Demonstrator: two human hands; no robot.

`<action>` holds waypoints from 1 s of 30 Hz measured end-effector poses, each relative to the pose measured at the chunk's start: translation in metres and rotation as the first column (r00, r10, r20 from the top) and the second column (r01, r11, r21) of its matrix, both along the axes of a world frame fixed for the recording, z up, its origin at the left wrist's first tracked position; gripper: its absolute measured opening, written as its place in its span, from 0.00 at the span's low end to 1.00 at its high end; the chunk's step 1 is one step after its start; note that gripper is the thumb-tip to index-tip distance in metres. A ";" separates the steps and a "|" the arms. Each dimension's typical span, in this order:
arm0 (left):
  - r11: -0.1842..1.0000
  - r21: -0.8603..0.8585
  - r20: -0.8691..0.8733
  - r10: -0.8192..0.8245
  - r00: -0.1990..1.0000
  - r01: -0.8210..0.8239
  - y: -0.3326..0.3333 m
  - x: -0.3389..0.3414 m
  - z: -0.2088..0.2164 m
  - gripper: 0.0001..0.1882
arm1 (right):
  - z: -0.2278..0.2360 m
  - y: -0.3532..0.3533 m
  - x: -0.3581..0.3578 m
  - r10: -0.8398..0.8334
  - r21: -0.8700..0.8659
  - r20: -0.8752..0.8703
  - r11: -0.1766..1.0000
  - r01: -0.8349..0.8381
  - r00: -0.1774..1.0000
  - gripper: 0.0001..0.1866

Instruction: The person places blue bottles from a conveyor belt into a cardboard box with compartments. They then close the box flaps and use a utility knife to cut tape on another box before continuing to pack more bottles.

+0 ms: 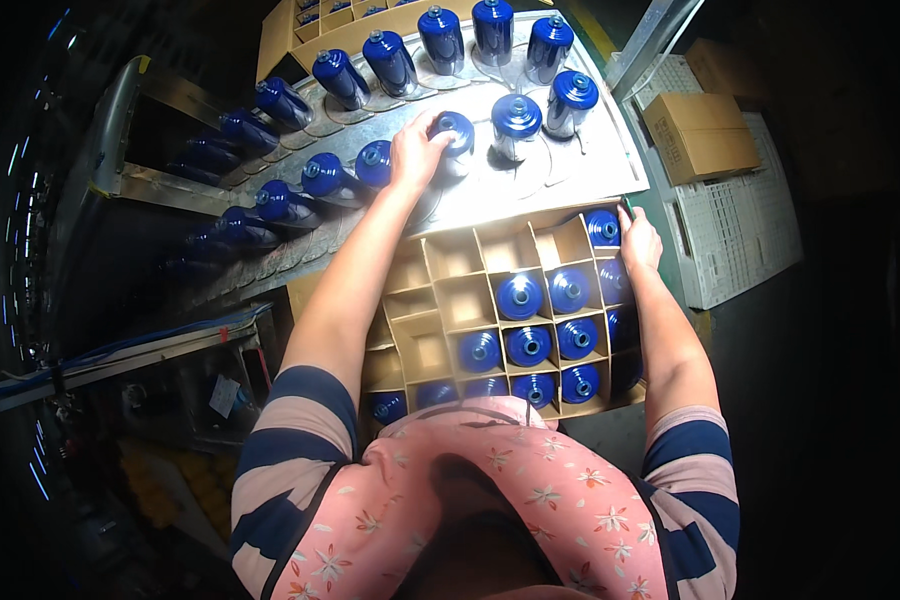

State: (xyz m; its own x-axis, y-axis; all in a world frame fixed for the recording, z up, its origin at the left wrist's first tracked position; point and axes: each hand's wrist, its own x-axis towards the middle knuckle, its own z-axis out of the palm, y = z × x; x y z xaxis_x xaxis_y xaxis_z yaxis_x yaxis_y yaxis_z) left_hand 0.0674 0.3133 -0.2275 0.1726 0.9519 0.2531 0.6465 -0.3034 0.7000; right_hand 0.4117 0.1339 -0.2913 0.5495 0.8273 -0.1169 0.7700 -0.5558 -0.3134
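Observation:
My left hand (417,152) reaches out over the lit metal table, its fingers closed around the shoulder of a blue bottle (456,136) with a short narrow neck. More blue bottles stand upright beside it, among them one bottle (516,118) just to the right. Close to my body is an open cardboard box (432,258) divided into square cells, several holding blue bottles, others bare. At the box's far right corner my right hand (642,240) is closed on the edge, next to a bottle (602,228) in the corner cell. Its fingertips are partly hidden.
Two curved rows of bottles run along the conveyor (320,125) to the left. Behind it stands another divided carton (315,35). To the right, a closed cardboard box (702,138) rests on a pale plastic pallet (735,230). A metal post (655,40) rises at the far right.

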 end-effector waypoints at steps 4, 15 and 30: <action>0.948 0.291 0.085 0.107 0.991 -0.128 -0.018 -0.031 0.014 0.26 | 0.000 0.004 -0.001 -0.042 -0.104 -0.015 0.994 0.040 0.999 0.24; 0.983 -0.163 0.026 0.087 0.996 -0.082 -0.020 -0.039 0.001 0.20 | 0.003 -0.012 -0.007 -0.010 -0.085 0.053 0.996 0.014 0.999 0.25; 0.999 -0.048 0.534 0.035 0.845 -0.011 -0.096 -0.036 0.002 0.17 | 0.000 -0.017 0.000 -0.004 -0.063 0.079 0.998 0.009 0.997 0.26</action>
State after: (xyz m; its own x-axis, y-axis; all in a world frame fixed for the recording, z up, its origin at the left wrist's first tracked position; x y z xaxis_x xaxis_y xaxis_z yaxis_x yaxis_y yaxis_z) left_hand 0.0317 0.2173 -0.2260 0.0004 0.9656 0.2600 0.1753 -0.2561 0.9506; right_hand 0.4113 0.1172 -0.2912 0.5646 0.8158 -0.1254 0.7870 -0.5779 -0.2160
